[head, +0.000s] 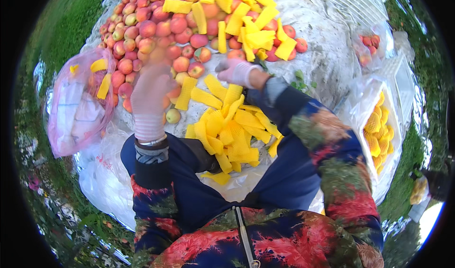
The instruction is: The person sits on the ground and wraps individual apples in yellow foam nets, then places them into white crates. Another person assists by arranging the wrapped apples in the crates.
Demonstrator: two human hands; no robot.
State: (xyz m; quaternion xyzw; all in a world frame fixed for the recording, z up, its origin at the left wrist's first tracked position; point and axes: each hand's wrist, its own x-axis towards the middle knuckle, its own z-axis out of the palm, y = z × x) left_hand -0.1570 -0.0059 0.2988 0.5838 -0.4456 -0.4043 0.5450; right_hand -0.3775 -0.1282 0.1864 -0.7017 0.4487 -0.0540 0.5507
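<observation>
My left hand (151,90), in a pale knit glove, reaches over the near side of a large heap of red and yellow apples (147,29). Motion blurs its fingers, so whether they hold an apple is unclear. My right hand (236,72), gloved too, hovers between the heap and a loose pile of yellow foam net sleeves (227,133). Its fingertips point left, and I see no object in them, though their far side is hidden. The sleeve pile lies between my legs. More yellow sleeves (236,17) are scattered on top of the apples. A greenish apple (173,116) rests by my left wrist.
At left lies a pink plastic bag (76,104) with white material inside. On the right, a plastic-lined box (394,126) contains several sleeved apples (380,133). Behind it stand a clear bag of apples (369,48) and a white plastic crate (359,1). A pale, dirty ground sheet (316,30) borders grass.
</observation>
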